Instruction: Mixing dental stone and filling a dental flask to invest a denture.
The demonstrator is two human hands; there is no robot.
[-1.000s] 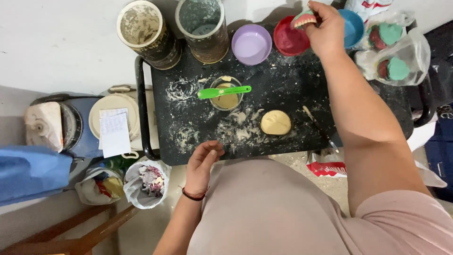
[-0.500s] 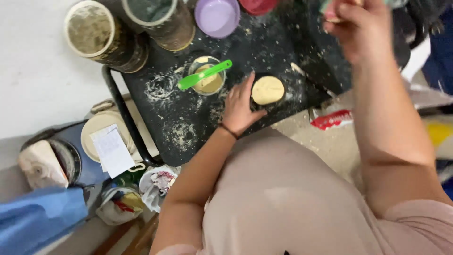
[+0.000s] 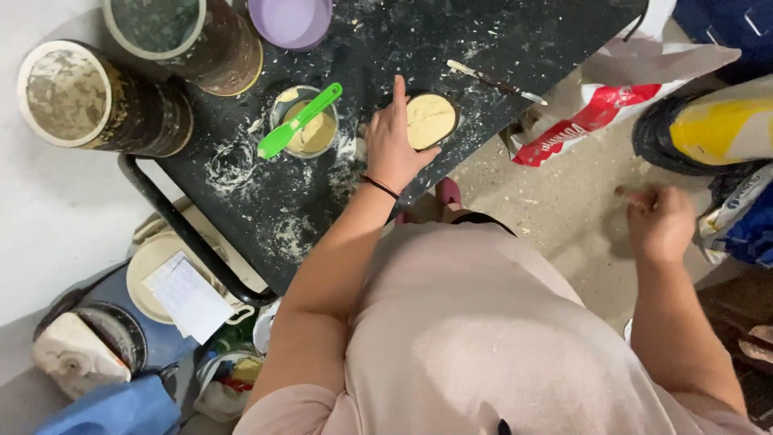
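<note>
My left hand (image 3: 390, 141) rests on the black, flour-dusted table (image 3: 266, 205), its fingers curled against the left side of a round mould filled with pale yellow mix (image 3: 430, 121). Just left of it stands a small cup of the same pale mix (image 3: 310, 135) with a green spatula (image 3: 298, 122) lying across it. My right hand (image 3: 660, 219) hangs off the table to the right, over the floor, fingers loosely curled and blurred; I see nothing in it.
Two large stained buckets (image 3: 88, 101) (image 3: 189, 36) and a purple bowl (image 3: 291, 18) stand at the table's back. A knife-like tool (image 3: 495, 82) lies near the right edge. A red-and-white bag (image 3: 600, 113) and yellow-and-black bag (image 3: 713, 129) lie on the floor; containers and paper (image 3: 189, 298) crowd the left.
My left hand moved from the table's front edge up to the filled mould. My right hand came down from the red bowl at the back and now hangs off the table's right side.
</note>
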